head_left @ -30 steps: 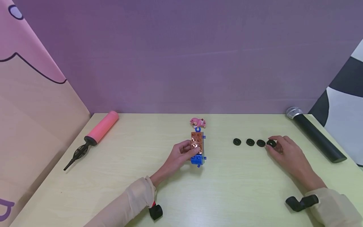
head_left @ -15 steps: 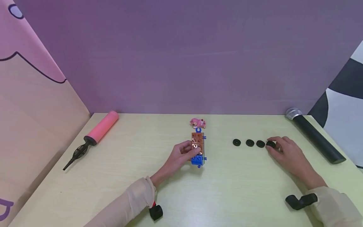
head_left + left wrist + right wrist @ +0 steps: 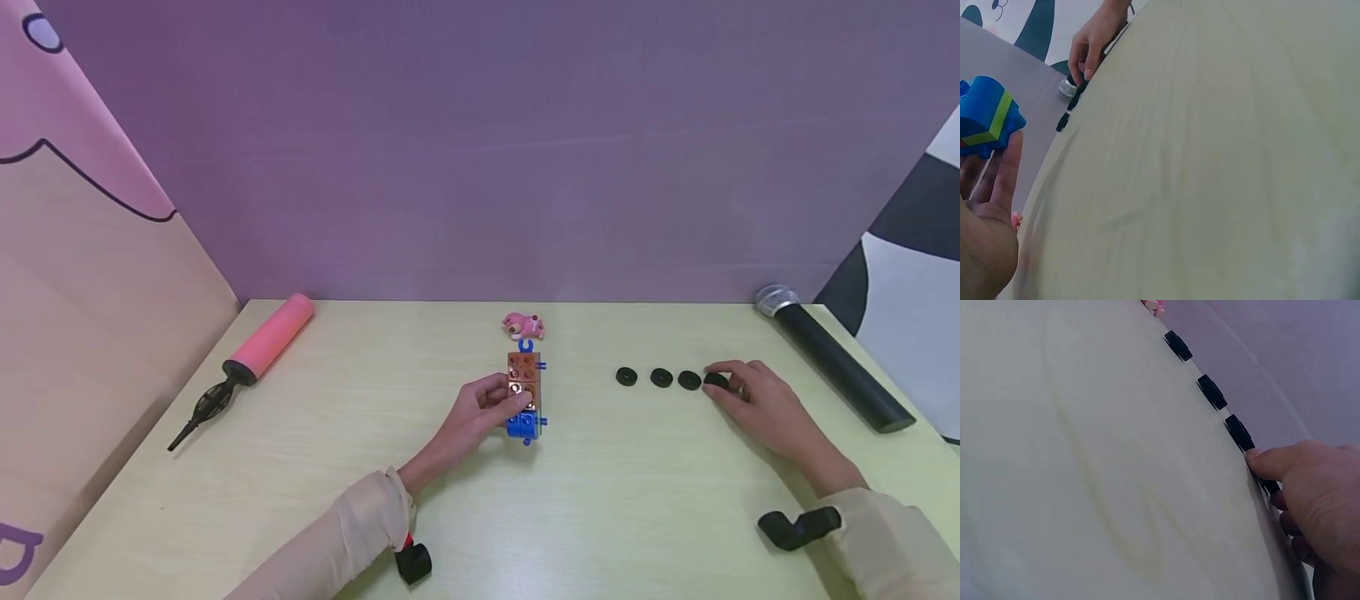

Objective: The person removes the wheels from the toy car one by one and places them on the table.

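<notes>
Between thumb and fingers, my left hand (image 3: 476, 410) holds a toy block car body (image 3: 522, 367) above the table. It has orange-brown studded bricks, a blue end, a blue loop at the far end and blue pegs on its right side. In the left wrist view, the blue end (image 3: 982, 109) shows a lime-green strip. My right hand (image 3: 768, 412) pinches a small black toy wheel (image 3: 716, 381) at the table; its fingers partly cover it. Left of that wheel, three more black wheels (image 3: 662, 377) lie flat in a row, also visible in the right wrist view.
A small pink bear figure (image 3: 523, 325) lies just beyond the car body. A pink hand pump (image 3: 270, 337) with a black nozzle rests at the left. A black microphone (image 3: 840, 362) lies at the right edge. A purple panel (image 3: 525, 167) stands behind the table (image 3: 585, 508).
My right fingers have shifted slightly left and cover more of the wheel's top. The left hand and car body stay almost where they were.
</notes>
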A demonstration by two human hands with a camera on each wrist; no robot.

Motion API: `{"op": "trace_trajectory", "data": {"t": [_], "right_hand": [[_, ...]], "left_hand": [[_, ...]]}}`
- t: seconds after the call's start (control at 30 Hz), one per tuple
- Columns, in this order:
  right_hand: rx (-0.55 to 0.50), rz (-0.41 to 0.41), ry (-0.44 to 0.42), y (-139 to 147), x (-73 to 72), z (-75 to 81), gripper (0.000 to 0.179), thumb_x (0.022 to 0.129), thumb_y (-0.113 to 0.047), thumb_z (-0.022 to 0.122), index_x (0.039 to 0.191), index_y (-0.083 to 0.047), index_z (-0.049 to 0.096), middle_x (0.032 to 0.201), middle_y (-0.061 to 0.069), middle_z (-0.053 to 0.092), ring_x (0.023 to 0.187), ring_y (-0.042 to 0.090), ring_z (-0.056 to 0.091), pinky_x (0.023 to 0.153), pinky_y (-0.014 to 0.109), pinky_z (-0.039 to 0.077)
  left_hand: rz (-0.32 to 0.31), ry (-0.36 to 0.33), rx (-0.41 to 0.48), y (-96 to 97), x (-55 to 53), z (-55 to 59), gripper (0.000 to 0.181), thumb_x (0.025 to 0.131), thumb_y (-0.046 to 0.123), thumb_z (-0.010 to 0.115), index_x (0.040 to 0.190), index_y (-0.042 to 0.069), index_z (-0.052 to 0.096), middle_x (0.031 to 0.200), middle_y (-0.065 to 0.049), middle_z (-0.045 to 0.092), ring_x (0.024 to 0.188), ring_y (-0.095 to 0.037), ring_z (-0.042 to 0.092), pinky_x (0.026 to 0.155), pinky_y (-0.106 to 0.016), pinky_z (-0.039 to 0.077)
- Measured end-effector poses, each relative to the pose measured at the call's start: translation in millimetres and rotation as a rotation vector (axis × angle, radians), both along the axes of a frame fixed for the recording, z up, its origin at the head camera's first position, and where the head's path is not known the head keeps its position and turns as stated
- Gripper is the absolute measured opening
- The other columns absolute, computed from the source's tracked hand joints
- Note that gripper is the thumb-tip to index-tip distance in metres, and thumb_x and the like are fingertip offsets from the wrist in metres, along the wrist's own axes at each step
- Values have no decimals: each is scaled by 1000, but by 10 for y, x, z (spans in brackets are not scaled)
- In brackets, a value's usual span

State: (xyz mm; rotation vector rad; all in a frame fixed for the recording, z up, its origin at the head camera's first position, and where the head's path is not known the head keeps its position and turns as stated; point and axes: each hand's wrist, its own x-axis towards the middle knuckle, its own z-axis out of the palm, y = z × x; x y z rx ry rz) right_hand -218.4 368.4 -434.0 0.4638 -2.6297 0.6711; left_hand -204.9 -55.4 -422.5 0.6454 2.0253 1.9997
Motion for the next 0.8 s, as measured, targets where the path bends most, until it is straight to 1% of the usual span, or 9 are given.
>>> {"op": "trace_trajectory", "data": {"t": [0.17,0.33,0.5,0.57,0.63,0.7,0.73,0.8], "right_hand": [[2,-3,-21,2,10,0,27,92,-4,76,118,0,68,82,0,52,75,12,46,61,31,38],[1,-11,-30,28,10,-9,33,92,-6,76,123,4,66,83,1,54,76,9,46,62,30,39],[-55,-40,-59,32,49,14,42,94,-10,76,129,8,60,87,6,58,75,3,49,65,24,40],[-80,-61,-54,15,82,30,43,95,-11,75,129,8,60,87,7,59,77,3,49,66,23,40],[-106,-89,-29,-26,139,50,41,95,-12,75,129,7,61,88,7,59,79,2,48,68,23,39],[-147,-93,14,-102,201,73,38,94,-9,75,127,6,64,89,6,57,82,2,46,70,21,40],[-167,-82,48,-155,229,84,36,93,-7,75,126,5,65,89,5,56,83,1,46,71,19,40],[-203,-21,141,-282,281,101,37,88,1,77,123,4,67,89,3,55,84,2,46,74,16,40]], "left_hand": [[2,2,-14,-2,11,2,41,106,29,61,130,-4,62,115,-16,73,95,-15,67,87,-28,55],[5,3,-16,4,15,6,40,105,29,62,128,-4,63,111,-15,74,93,-15,67,87,-29,55],[20,21,-39,21,10,20,40,103,32,64,124,-2,66,106,-10,75,91,-14,67,89,-29,54],[18,29,-44,26,9,26,39,103,32,64,123,-2,66,105,-10,75,91,-15,67,89,-30,54],[4,35,-49,29,8,32,39,102,31,64,123,-2,67,105,-9,74,92,-15,66,90,-31,53],[-16,43,-57,28,9,39,39,102,30,64,124,-2,67,106,-8,73,94,-15,66,90,-31,53],[-28,42,-62,26,11,41,39,102,29,64,125,-2,67,106,-7,73,94,-15,66,90,-30,53],[-58,43,-75,21,16,49,39,102,28,63,127,-1,67,108,-6,72,95,-14,65,88,-29,54]]}}
